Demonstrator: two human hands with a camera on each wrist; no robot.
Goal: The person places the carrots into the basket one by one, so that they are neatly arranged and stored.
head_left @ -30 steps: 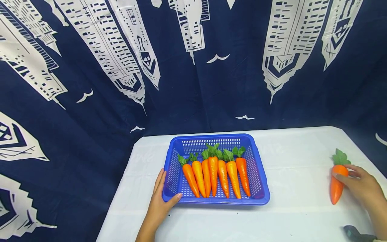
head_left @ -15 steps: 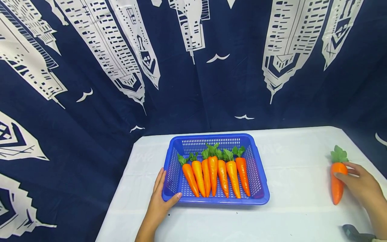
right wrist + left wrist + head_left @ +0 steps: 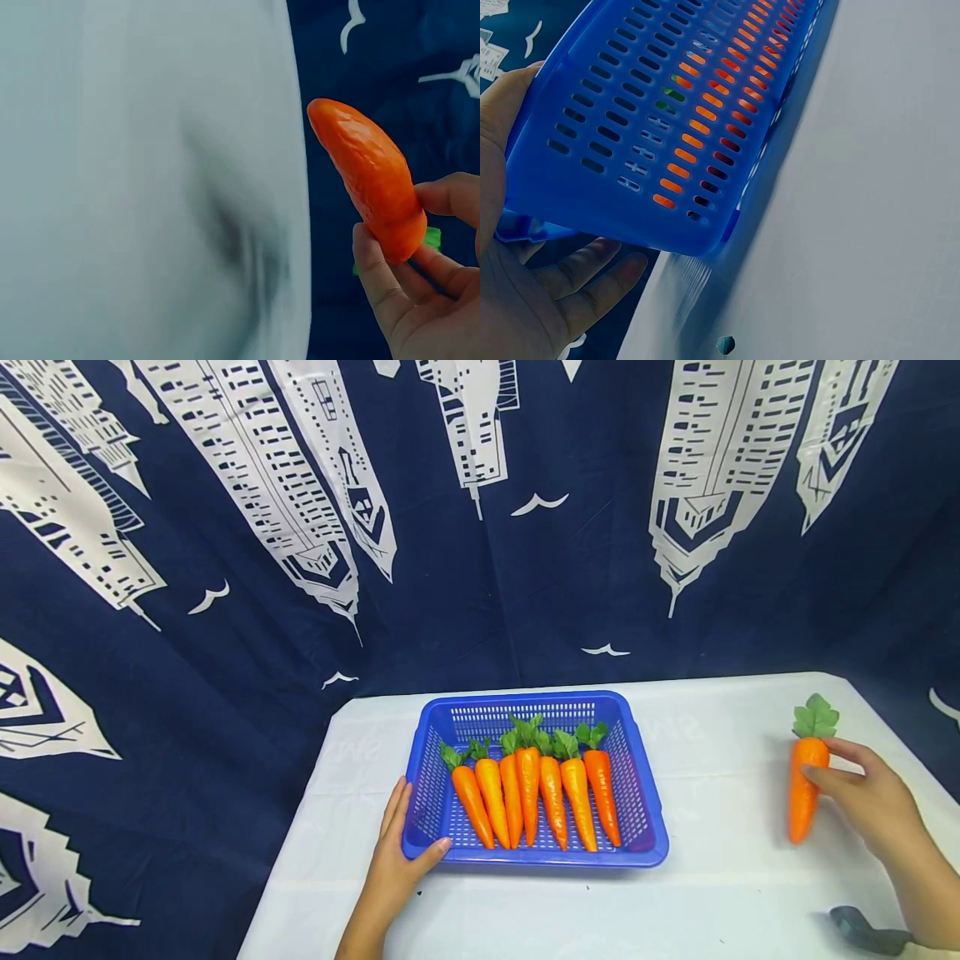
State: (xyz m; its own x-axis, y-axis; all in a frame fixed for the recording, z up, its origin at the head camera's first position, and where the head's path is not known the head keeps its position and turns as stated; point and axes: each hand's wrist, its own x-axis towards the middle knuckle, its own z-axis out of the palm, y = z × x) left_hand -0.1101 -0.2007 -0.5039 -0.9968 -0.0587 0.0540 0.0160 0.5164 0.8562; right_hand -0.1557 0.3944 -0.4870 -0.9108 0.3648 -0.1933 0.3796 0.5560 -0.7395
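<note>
A blue plastic basket [image 3: 540, 858] with slotted walls stands on the table, several orange carrots with green tops lying side by side in it. My left hand [image 3: 397, 860] holds its near left corner, thumb on the front rim and fingers along the left side. In the left wrist view, carrots show orange through the slots of the basket [image 3: 630, 142]. Off to the right, my right hand [image 3: 873, 793] pinches a single carrot [image 3: 804, 785] near its leafy end between thumb and fingers. The carrot [image 3: 367, 172] points tip outward in the right wrist view.
A white-covered table [image 3: 720, 827] carries everything. Near my right forearm lies a dark grey curved object [image 3: 862, 931]. Behind the table hangs a navy cloth [image 3: 487, 610] printed with white buildings and birds.
My right hand has moved left and away from me with the carrot, which has come up off its earlier spot. The left hand and the basket have stayed in place.
</note>
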